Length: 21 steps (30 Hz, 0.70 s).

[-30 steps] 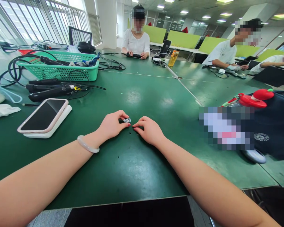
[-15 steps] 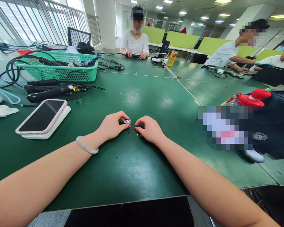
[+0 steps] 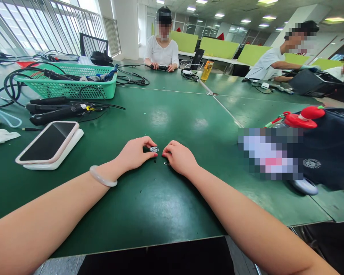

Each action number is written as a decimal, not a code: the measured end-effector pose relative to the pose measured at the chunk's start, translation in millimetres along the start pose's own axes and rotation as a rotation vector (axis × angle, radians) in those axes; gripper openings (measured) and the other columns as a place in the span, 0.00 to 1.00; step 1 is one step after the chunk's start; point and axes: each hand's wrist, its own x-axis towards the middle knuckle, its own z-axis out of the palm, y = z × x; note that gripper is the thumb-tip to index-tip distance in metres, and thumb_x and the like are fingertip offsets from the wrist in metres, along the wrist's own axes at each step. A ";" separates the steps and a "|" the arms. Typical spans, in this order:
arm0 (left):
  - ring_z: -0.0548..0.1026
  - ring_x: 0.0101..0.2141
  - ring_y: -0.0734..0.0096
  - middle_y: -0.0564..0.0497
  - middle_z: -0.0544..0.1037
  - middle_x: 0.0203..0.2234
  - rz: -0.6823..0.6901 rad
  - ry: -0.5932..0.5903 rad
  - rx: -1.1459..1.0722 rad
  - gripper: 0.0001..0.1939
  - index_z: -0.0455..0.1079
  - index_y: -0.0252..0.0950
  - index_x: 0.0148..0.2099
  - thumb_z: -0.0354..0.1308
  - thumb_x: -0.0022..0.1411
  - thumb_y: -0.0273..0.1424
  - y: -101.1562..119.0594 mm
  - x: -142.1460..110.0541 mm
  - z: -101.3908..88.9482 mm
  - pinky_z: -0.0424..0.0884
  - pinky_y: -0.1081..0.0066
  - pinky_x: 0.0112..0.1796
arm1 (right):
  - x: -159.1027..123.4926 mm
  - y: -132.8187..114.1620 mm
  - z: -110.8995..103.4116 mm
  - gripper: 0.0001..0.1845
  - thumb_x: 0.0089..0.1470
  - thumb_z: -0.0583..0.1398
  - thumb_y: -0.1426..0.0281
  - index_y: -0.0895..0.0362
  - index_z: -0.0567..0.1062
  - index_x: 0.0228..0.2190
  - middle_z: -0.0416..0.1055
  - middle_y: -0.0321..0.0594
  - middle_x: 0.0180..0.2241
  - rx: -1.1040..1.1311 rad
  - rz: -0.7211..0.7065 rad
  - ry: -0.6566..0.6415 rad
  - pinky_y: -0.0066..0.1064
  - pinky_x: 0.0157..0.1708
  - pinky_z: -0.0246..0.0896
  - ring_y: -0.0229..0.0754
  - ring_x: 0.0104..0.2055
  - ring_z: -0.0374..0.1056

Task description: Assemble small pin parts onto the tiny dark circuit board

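Observation:
My left hand (image 3: 134,154) rests on the green table (image 3: 172,114) and pinches a tiny silver and black part (image 3: 154,149) between thumb and forefinger. A pale bangle (image 3: 102,177) circles that wrist. My right hand (image 3: 180,157) lies just to the right of the part, fingers curled in a pinch at its edge; what they hold is too small to make out. A few tiny dark bits (image 3: 166,164) lie on the table under the right hand's fingers.
A phone (image 3: 47,141) on a white stand lies at left, with black cables (image 3: 57,109) and a green basket (image 3: 68,82) behind it. A dark bag (image 3: 326,149) with a red toy (image 3: 304,116) sits at right. Other people sit at the far and right sides.
My right hand has drawn in closer to the small part, fingers curling into a pinch. The view has shifted slightly; a person at the right has reached out an arm.

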 end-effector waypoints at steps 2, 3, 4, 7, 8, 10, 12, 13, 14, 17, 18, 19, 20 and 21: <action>0.74 0.36 0.67 0.52 0.77 0.33 0.004 -0.013 0.005 0.13 0.70 0.39 0.37 0.60 0.50 0.39 2.0 -0.5 -0.7 0.68 0.67 0.39 | -0.1 0.0 0.1 0.09 0.57 0.55 0.69 0.55 0.75 0.30 0.68 0.39 0.35 -0.019 0.001 -0.001 0.28 0.32 0.58 0.36 0.33 0.66; 0.74 0.36 0.67 0.53 0.77 0.33 0.005 -0.020 0.008 0.12 0.70 0.39 0.37 0.60 0.50 0.39 3.3 -0.8 -1.2 0.68 0.67 0.39 | -0.2 0.1 0.4 0.09 0.57 0.54 0.69 0.55 0.75 0.30 0.68 0.39 0.35 -0.028 0.001 -0.001 0.28 0.32 0.58 0.37 0.33 0.66; 0.74 0.36 0.67 0.53 0.77 0.33 0.006 -0.026 0.013 0.12 0.70 0.39 0.37 0.60 0.50 0.38 4.8 -1.1 -1.7 0.68 0.67 0.39 | -0.3 0.3 0.8 0.09 0.57 0.54 0.69 0.55 0.75 0.30 0.68 0.39 0.35 -0.037 0.000 0.000 0.28 0.32 0.57 0.37 0.33 0.65; 0.74 0.35 0.67 0.52 0.77 0.33 0.007 -0.043 0.031 0.12 0.70 0.39 0.37 0.61 0.50 0.38 8.3 -1.8 -2.9 0.68 0.67 0.39 | -0.8 1.5 2.8 0.09 0.57 0.53 0.70 0.56 0.74 0.30 0.68 0.40 0.35 -0.061 -0.017 0.007 0.29 0.31 0.57 0.37 0.32 0.65; 0.74 0.35 0.66 0.52 0.77 0.33 0.009 -0.046 0.036 0.13 0.70 0.39 0.37 0.61 0.50 0.38 8.7 -1.9 -3.0 0.68 0.67 0.39 | -1.0 2.0 3.4 0.09 0.57 0.53 0.71 0.56 0.73 0.30 0.67 0.40 0.35 -0.064 -0.021 0.009 0.29 0.31 0.57 0.37 0.32 0.65; 0.74 0.36 0.66 0.52 0.77 0.33 0.021 -0.049 0.043 0.13 0.70 0.39 0.37 0.61 0.50 0.39 8.3 -2.0 -2.9 0.68 0.67 0.39 | -1.6 2.7 3.5 0.09 0.57 0.53 0.71 0.56 0.73 0.30 0.67 0.40 0.35 -0.057 -0.024 0.014 0.28 0.31 0.57 0.37 0.32 0.65; 0.74 0.36 0.66 0.52 0.77 0.33 0.040 -0.052 0.045 0.14 0.70 0.39 0.37 0.61 0.49 0.41 6.7 -2.0 -2.5 0.68 0.67 0.39 | -2.3 2.1 2.0 0.09 0.57 0.53 0.72 0.56 0.72 0.30 0.66 0.39 0.35 -0.027 -0.030 0.041 0.28 0.32 0.57 0.37 0.32 0.65; 0.74 0.36 0.66 0.52 0.77 0.33 0.049 -0.054 0.045 0.15 0.70 0.39 0.37 0.61 0.49 0.42 6.0 -2.0 -2.2 0.68 0.67 0.38 | -2.8 1.2 0.7 0.08 0.56 0.53 0.73 0.56 0.72 0.30 0.66 0.39 0.35 -0.001 -0.036 0.066 0.28 0.33 0.58 0.37 0.33 0.64; 0.74 0.36 0.66 0.52 0.77 0.33 0.056 -0.057 0.043 0.15 0.70 0.39 0.37 0.60 0.49 0.42 5.4 -2.1 -2.0 0.67 0.67 0.38 | -3.2 0.0 -0.9 0.08 0.56 0.53 0.73 0.56 0.72 0.29 0.66 0.39 0.36 0.032 -0.044 0.096 0.28 0.34 0.58 0.37 0.34 0.64; 0.73 0.35 0.67 0.53 0.77 0.32 0.075 -0.065 0.031 0.16 0.70 0.39 0.37 0.61 0.49 0.43 5.5 -2.2 -1.8 0.67 0.68 0.37 | -5.0 -4.9 -5.5 0.08 0.56 0.53 0.73 0.55 0.71 0.29 0.66 0.38 0.36 0.158 -0.083 0.169 0.28 0.37 0.58 0.36 0.36 0.64; 0.73 0.34 0.67 0.53 0.77 0.32 0.084 -0.070 0.028 0.16 0.70 0.39 0.36 0.61 0.49 0.43 6.0 -2.3 -1.8 0.67 0.68 0.37 | -5.7 -6.4 -6.5 0.08 0.56 0.53 0.73 0.55 0.71 0.29 0.66 0.38 0.35 0.199 -0.095 0.181 0.28 0.38 0.58 0.36 0.36 0.64; 0.73 0.34 0.67 0.53 0.77 0.31 0.094 -0.076 0.027 0.16 0.70 0.39 0.36 0.61 0.49 0.43 6.5 -2.3 -1.9 0.67 0.68 0.37 | -6.5 -7.7 -7.0 0.08 0.56 0.53 0.73 0.55 0.71 0.29 0.67 0.37 0.35 0.236 -0.106 0.186 0.27 0.38 0.58 0.36 0.36 0.64; 0.73 0.34 0.67 0.53 0.77 0.31 0.105 -0.083 0.027 0.15 0.70 0.39 0.36 0.61 0.49 0.43 7.1 -2.4 -2.0 0.67 0.68 0.36 | -7.2 -8.6 -7.1 0.07 0.56 0.54 0.73 0.55 0.71 0.28 0.67 0.37 0.35 0.266 -0.113 0.189 0.27 0.38 0.58 0.35 0.36 0.64; 0.73 0.34 0.67 0.53 0.76 0.31 0.116 -0.090 0.028 0.15 0.69 0.39 0.36 0.61 0.49 0.43 7.5 -2.5 -2.1 0.67 0.68 0.36 | -8.0 -9.2 -7.0 0.07 0.55 0.54 0.73 0.55 0.71 0.28 0.67 0.37 0.34 0.290 -0.119 0.191 0.27 0.37 0.58 0.35 0.35 0.63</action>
